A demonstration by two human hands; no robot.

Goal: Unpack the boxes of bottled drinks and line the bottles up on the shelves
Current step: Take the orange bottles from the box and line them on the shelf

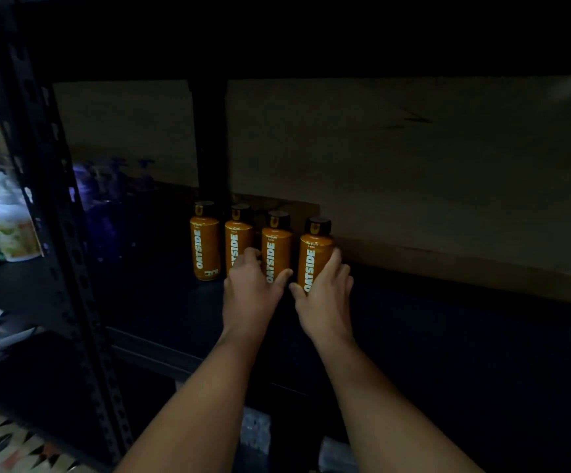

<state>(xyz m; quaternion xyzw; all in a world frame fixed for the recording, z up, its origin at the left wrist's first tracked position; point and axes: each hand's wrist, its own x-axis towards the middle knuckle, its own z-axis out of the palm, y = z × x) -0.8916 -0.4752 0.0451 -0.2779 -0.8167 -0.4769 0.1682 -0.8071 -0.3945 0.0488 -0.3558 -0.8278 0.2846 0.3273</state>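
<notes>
Presently on my feed: four orange OATSIDE bottles with dark caps, upright in a row on the dark shelf [448, 336], the row slanting from far left to near right. First bottle [204, 240], leftmost, stands untouched with a small gap to the next. Second bottle [238, 233] is partly hidden low down by the left hand [251, 295]. Third bottle [276, 245] sits in that left hand's grasp, fingers curled round its left side and the thumb pressed to its lower front. Fourth bottle [314, 257], rightmost and nearest, is gripped low by the right hand [325, 302], thumb on its left lower edge, fingers wrapped round its right side. Both forearms reach forward from the bottom of the frame, bare, roughly parallel, wrists level with the shelf's front. Cardboard sheets [413, 158] line the back of the bay. Black perforated upright [62, 233] stands at left; beyond it, pale bottles with green labels [7, 220] on a neighbouring shelf, blurred.
</notes>
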